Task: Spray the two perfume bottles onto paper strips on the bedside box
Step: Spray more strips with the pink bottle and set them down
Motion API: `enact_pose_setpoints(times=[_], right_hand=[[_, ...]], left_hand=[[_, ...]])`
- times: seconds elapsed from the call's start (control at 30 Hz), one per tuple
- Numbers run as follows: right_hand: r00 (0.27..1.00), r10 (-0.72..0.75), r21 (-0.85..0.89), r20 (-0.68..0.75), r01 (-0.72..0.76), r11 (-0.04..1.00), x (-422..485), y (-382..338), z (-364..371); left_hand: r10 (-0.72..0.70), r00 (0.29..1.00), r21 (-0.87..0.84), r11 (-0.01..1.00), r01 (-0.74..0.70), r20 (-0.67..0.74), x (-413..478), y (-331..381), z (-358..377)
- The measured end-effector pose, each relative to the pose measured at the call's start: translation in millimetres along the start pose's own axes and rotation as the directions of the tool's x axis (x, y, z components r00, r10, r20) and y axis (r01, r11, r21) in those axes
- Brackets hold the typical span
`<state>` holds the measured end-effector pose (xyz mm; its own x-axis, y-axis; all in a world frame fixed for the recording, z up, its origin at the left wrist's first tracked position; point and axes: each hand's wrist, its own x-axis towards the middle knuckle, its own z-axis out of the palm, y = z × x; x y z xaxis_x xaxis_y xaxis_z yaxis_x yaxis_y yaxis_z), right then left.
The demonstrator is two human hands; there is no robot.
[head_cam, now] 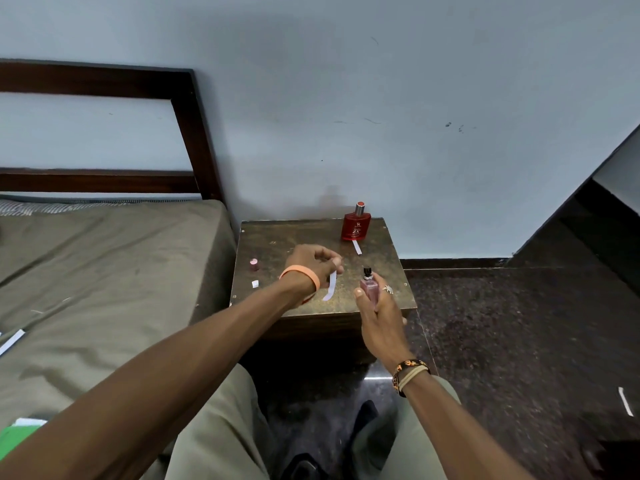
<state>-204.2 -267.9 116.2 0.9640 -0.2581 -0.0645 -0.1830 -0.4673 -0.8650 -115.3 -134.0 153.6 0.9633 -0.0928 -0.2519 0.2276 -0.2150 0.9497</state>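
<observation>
The left hand point(313, 263) pinches the upper end of a paper strip point(331, 286), which hangs curved above the tabletop point(277, 237) of the bedside box. The right hand point(381, 308) grips the pink perfume bottle point(370, 289) just beside the strip. The bottle is uncapped, with the black spray head at the top. The pink cap point(254, 264) stands near the left edge of the tabletop. The red perfume bottle point(356, 225) stands at the back, with a second strip point(356, 247) lying just in front of it.

Risks judged from this position:
- The nozzle direction cannot be read at this resolution. If it faces away from the paper strip, the spray would land on the left wrist or the wood.
- The paper strip is held at one end only, so spray pressure may swing it aside.
- The pink perfume bottle is near the front right corner. A loose grip while pressing the spray head would drop it to the floor.
</observation>
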Motion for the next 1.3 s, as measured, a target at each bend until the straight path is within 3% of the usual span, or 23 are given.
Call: enact_pose_setpoints(times=[0.17, 0.5, 0.73, 1.3], right_hand=[[0.996, 0.09, 0.127, -0.024, -0.087, 0.988, 25.9, 14.5, 5.0], [0.979, 0.168, 0.12, -0.112, -0.155, 0.981, 96.6, 53.0, 7.2], [0.968, 0.197, 0.051, -0.157, -0.191, 0.98, 138.9, 80.9, 1.0], [0.966, 0.201, -0.02, -0.16, -0.207, 0.978, 170.9, 109.0, -2.9]], left_hand=[[0.003, 0.999, 0.069, 0.998, -0.007, 0.054, 17.9, -24.0, 15.3], [-0.074, 0.98, 0.055, 0.996, 0.065, 0.185, 73.7, -49.2, 63.7], [-0.15, 0.98, 0.044, 0.988, 0.145, 0.133, 110.0, -60.3, 98.0], [-0.178, 0.977, 0.063, 0.983, 0.172, 0.12, 139.6, -78.2, 126.7]])
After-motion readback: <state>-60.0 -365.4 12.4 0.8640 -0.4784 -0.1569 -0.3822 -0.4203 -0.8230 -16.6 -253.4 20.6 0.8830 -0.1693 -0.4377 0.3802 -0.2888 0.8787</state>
